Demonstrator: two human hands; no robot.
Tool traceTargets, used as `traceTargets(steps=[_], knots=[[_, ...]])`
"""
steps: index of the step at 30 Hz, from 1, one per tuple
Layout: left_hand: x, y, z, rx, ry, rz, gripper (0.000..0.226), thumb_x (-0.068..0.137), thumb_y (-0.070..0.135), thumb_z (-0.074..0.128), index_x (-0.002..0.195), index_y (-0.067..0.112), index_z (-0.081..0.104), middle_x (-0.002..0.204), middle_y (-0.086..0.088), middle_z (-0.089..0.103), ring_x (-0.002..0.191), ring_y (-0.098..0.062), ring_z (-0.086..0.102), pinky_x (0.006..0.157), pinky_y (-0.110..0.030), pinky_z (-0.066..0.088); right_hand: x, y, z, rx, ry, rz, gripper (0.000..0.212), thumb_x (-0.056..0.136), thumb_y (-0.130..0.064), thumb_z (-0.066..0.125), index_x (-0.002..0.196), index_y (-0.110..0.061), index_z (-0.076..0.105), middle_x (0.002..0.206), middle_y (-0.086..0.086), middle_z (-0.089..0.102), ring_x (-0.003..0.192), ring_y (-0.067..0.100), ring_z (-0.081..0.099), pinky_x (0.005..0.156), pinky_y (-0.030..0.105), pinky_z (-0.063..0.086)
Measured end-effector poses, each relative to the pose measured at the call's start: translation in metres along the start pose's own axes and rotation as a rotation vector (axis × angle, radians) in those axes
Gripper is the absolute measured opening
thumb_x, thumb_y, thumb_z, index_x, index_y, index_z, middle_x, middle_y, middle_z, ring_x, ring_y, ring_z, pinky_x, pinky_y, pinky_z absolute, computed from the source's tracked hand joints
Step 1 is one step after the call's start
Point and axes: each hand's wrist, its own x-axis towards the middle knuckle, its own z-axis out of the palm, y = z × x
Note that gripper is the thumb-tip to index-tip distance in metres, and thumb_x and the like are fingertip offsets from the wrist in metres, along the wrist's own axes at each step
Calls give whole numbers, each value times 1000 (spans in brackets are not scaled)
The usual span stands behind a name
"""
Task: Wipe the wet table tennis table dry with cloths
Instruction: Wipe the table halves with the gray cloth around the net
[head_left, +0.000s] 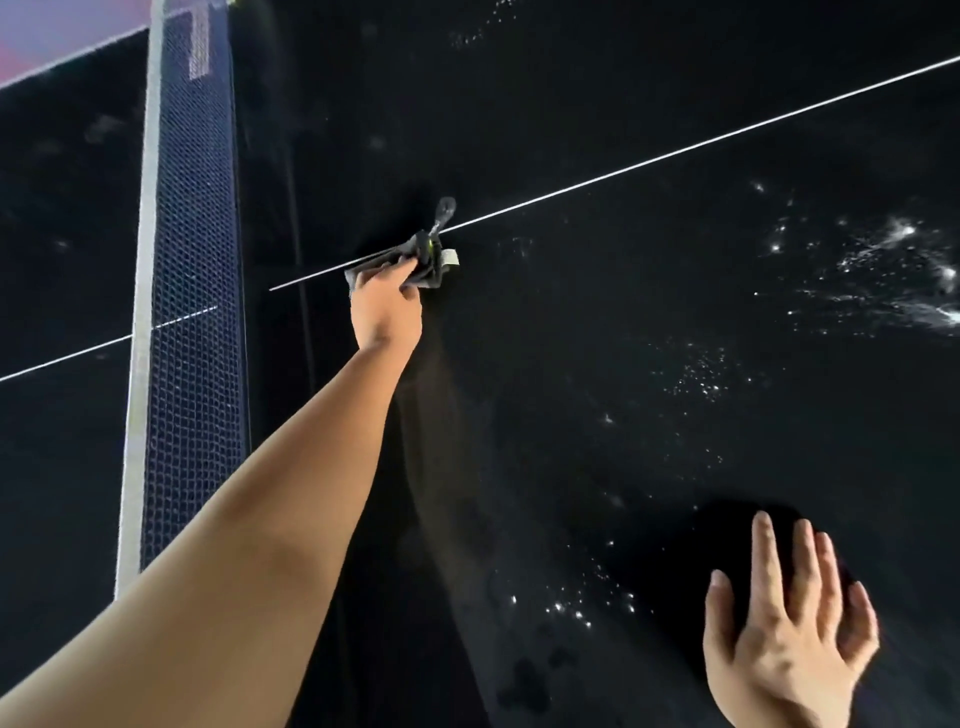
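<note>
Near the net (192, 291), on the black worktop (571, 78), the left hand (387, 306) reached far forward at the end of a fully stretched arm. Its fingers (400, 270) were curled round a bunched dark cloth (415, 260) and gripped it against the surface. The cloth lay right on the white line (675, 150) that ran across the worktop, covering a short part of it. A small white tag (449, 258) stuck out of the cloth on its right side. A thin loop (445, 208) stood out beyond its far edge, and a spot of yellow-green showed between them.

The right hand (789, 623) lay near the lower right corner, well apart from the left. Its fingers (763, 545) were straight and slightly spread, palm down, holding nothing in a curl. It rested on a darker patch (727, 530) that was blacker than the worktop around it; whether that was a second cloth I could not tell.

Bright droplets (883, 260) were scattered thickly over the worktop to the far right, below the line. Smaller clusters glinted in the middle right and just left of the right hand. Duller smears showed near the bottom edge, between the two arms.

The net stood upright on the left with a white band along its top edge, and the line carried on past it on the far half. A strip of pink floor (52, 31) showed at the upper left corner.
</note>
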Motion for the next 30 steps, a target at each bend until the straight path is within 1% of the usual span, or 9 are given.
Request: traceTargets(steps=[2,5,7,10,15,19,23,27,30], knots=[[-26,-8,-4,-38,-40,75,43,94,3,56,131,21,67,132,-8,54,127,-21,51,102,-12,35,-1,2,-1,-5,-38,-8,71,89,-46,35,154,-19,33,159,17,30,150,31,24,120,55,12],[-70,-17,-8,-80,-61,94,41,94,4,62,130,22,68,132,-6,50,113,-1,49,95,6,27,-1,6,0,-27,-113,-12,70,91,-49,30,156,-22,26,161,16,24,151,29,16,119,54,9],[-99,-22,-10,-101,-67,128,40,92,4,65,127,23,70,131,-5,51,104,9,44,98,1,34,-2,7,1,-34,-128,-12,70,92,-48,30,156,-22,25,162,16,23,152,28,13,119,54,8],[-144,-32,-18,-120,-94,147,38,91,6,67,124,25,72,131,-2,54,113,3,50,101,-14,45,-3,8,2,-38,-133,-1,69,93,-49,28,156,-22,22,163,14,20,152,27,11,119,54,8],[-235,-35,-34,-69,-150,135,38,91,5,66,121,26,74,131,4,62,121,-7,55,89,2,37,-3,11,3,-62,-162,-20,69,94,-50,19,158,-24,12,166,12,11,153,24,3,121,54,5],[-336,-34,-43,-72,-130,110,38,89,1,66,117,24,76,126,6,68,119,-7,57,83,3,38,-4,14,1,-27,-168,-65,66,98,-47,23,158,-20,13,165,14,10,153,26,1,120,55,3],[-451,-19,-50,-94,-171,24,39,86,1,68,116,25,77,123,4,69,114,-10,60,81,4,37,-5,22,-9,-12,-268,-123,66,100,-49,19,158,-19,11,166,13,6,154,26,-3,121,55,-1],[-549,7,-50,-147,-223,-5,41,83,-3,68,113,23,78,119,7,73,112,-9,62,82,7,32,-13,67,-41,-4,-458,-346,62,100,-46,35,156,-27,17,167,3,6,154,21,0,123,48,4],[-605,29,-45,-153,-327,-71,42,87,1,65,118,28,75,123,12,71,116,-4,60,82,6,32,-41,113,-72,19,-579,-386,61,97,-36,46,154,-31,25,166,-2,12,153,16,5,121,45,10]])
